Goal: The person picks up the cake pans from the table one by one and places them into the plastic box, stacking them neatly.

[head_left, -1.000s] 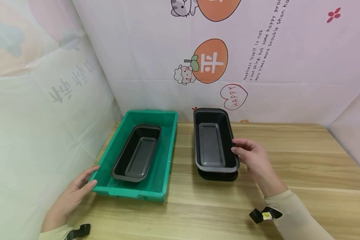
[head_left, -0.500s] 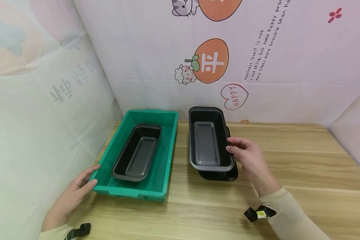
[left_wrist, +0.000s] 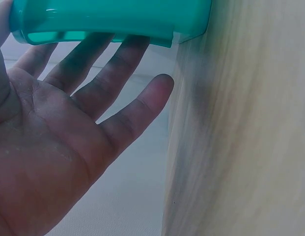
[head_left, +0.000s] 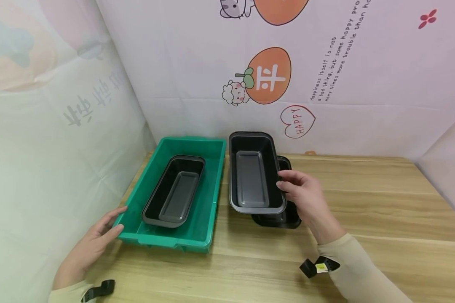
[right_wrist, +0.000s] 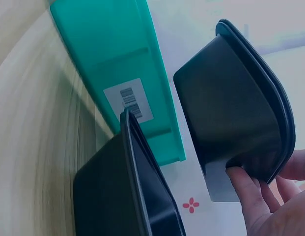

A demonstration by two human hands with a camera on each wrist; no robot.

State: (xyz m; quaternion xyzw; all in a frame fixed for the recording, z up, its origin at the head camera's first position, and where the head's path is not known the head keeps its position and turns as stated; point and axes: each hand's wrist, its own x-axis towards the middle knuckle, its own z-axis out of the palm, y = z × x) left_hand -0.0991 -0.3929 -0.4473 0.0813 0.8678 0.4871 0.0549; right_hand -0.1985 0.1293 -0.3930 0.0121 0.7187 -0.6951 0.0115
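My right hand (head_left: pixel 307 202) pinches the right rim of a dark loaf pan (head_left: pixel 252 179), which is raised and overlaps a second dark pan (head_left: pixel 288 216) on the table. The right wrist view shows the held pan (right_wrist: pixel 231 108) apart from the lower one (right_wrist: pixel 108 191), with fingers under its rim. Another dark pan (head_left: pixel 180 195) lies inside the green tray (head_left: pixel 164 242). At the tray's near left corner my left hand (head_left: pixel 89 248) touches the rim with thumb and fingers; in the left wrist view this hand (left_wrist: pixel 69 123) has its fingers extended against the tray's side (left_wrist: pixel 103 17).
The wooden table (head_left: pixel 383 202) extends to the right of the pans. A printed white cloth (head_left: pixel 197 84) stands behind them, and another pale cloth wall (head_left: pixel 60 168) rises close to the tray's left side.
My right hand has carried the held pan leftward, toward the green tray, uncovering more of the pan below. The left hand keeps its place at the tray corner.
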